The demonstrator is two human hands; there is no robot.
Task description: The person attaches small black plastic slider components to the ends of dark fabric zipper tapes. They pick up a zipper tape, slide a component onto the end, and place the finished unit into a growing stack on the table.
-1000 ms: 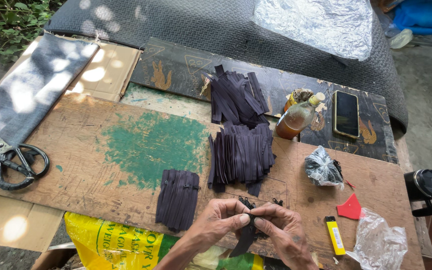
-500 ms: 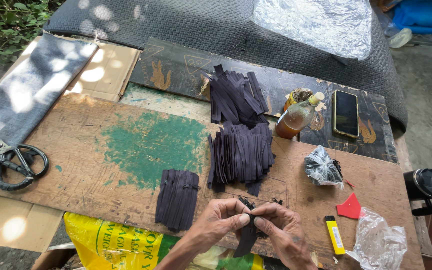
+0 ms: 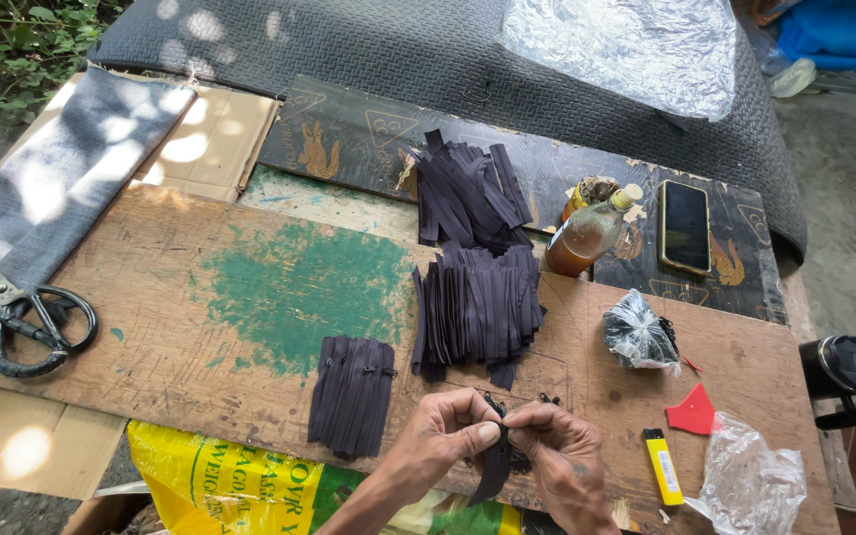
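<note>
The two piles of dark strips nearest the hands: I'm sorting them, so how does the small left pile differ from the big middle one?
The small pile holds fewer strips than the big pile. The small pile lies neatly squared with even ends; the big pile is looser, with ragged ends. The small pile sits left of the left hand; the big pile lies above both hands. Both are dark strips lying on the wooden board.

There is only one view, from a camera on the person's head; it looks steeply down and forward at the wooden counter point(image 3: 200, 347); the hands are near, at the bottom edge; the whole counter fits in the view, with ground and plants at the far corners; no second view shares the scene.
</note>
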